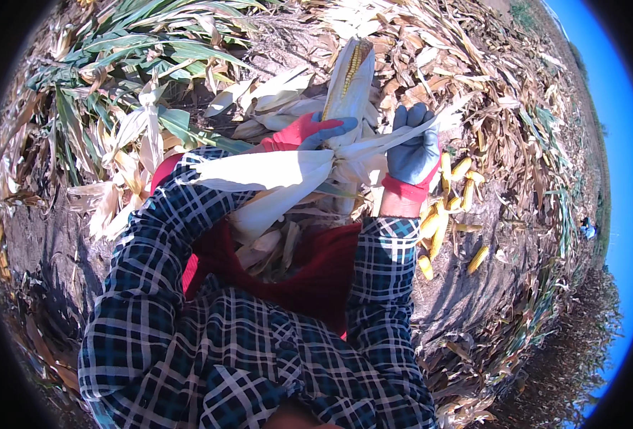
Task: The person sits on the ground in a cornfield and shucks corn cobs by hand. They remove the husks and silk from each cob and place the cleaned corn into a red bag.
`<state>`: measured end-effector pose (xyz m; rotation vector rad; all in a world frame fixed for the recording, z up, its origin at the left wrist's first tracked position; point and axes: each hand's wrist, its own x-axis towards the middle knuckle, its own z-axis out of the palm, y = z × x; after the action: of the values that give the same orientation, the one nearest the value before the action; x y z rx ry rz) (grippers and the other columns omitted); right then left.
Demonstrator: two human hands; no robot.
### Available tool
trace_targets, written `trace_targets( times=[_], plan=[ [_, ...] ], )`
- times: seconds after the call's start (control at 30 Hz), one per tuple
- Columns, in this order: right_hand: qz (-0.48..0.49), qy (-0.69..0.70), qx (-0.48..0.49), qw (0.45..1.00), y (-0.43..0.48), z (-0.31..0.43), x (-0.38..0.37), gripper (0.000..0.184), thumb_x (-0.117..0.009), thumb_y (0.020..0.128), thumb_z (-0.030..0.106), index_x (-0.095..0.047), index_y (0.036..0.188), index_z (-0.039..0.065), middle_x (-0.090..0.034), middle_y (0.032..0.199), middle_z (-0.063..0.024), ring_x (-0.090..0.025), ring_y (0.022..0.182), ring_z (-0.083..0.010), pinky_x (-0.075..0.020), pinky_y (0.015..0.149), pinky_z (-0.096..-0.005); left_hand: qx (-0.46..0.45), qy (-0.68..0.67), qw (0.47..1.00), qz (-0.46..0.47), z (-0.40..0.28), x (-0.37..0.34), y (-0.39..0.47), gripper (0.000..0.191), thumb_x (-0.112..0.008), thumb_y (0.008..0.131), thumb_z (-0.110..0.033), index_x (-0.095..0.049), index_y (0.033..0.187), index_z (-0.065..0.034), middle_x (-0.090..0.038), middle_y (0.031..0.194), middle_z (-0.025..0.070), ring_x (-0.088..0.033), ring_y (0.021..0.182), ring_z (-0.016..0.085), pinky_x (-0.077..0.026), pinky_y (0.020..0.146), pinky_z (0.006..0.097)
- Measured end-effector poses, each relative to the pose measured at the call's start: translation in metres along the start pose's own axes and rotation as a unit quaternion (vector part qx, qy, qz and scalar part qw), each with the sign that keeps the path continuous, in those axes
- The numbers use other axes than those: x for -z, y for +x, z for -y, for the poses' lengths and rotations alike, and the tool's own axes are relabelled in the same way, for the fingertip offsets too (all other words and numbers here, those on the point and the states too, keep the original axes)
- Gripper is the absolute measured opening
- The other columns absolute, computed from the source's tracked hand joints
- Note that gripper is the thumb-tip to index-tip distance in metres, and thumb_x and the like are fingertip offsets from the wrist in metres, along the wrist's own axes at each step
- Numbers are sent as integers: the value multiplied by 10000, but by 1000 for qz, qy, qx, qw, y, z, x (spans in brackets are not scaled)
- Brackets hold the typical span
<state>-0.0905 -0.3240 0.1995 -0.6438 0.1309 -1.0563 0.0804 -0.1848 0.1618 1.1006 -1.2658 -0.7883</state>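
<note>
My left hand (321, 130), in a red and grey work glove, grips the lower part of a corn ear (351, 72) from the left. The ear points away from me, and yellow kernels show along its upper left side between pale husk leaves. Broad peeled husk leaves (273, 174) spread from its base toward my left forearm. To the right, my right hand (415, 142), gloved alike, is raised with its palm in view and its fingers up. A narrow husk strip (386, 142) runs from the ear's base across that palm, and no fingers are wrapped around it.
Several bare yellow corn ears (439, 222) lie on the soil right of my right forearm. Dry husks (418, 53) and stalks cover the ground ahead. Green corn leaves (161, 43) lie at the upper left. A distant figure (588, 229) is at the far right.
</note>
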Motion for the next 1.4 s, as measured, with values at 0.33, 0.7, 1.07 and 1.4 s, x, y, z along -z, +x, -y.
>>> trace_targets(
  times=[0.33,0.7,1.07,1.4],
  plan=[
    [288,-668,-211,652,-37,-41,-27,352,-633,903,297,-621,1062,-17,-691,918,-97,-634,797,-204,-499,776,-341,-46,276,957,-80,-9,52,21,488,-724,793,-262,-600,1214,-49,-635,1104,156,-620,1020,306,-493,862,376],
    [43,-707,273,651,-14,0,-12,569,-782,782,306,-556,1225,28,-604,1177,-171,-610,1069,-304,-492,894,-390,-158,606,778,-54,-7,44,4,848,-790,583,-325,-485,1329,-59,-544,1179,126,-525,1085,311,-343,1060,483],
    [283,-761,-127,570,-62,9,2,784,-864,582,360,-549,1236,61,-665,1042,-173,-655,955,-336,-523,807,-399,-256,580,764,120,-12,43,-7,785,-734,577,-253,-527,1319,-102,-599,1153,70,-563,1110,276,-290,1093,565],
    [47,-513,-221,828,-72,-32,-29,514,-716,824,256,-544,1239,6,-637,1048,-97,-608,921,-179,-494,821,-302,79,95,986,-112,16,26,-7,228,-685,762,-290,-684,883,-97,-677,846,155,-645,808,341,-497,694,367]
  ],
)
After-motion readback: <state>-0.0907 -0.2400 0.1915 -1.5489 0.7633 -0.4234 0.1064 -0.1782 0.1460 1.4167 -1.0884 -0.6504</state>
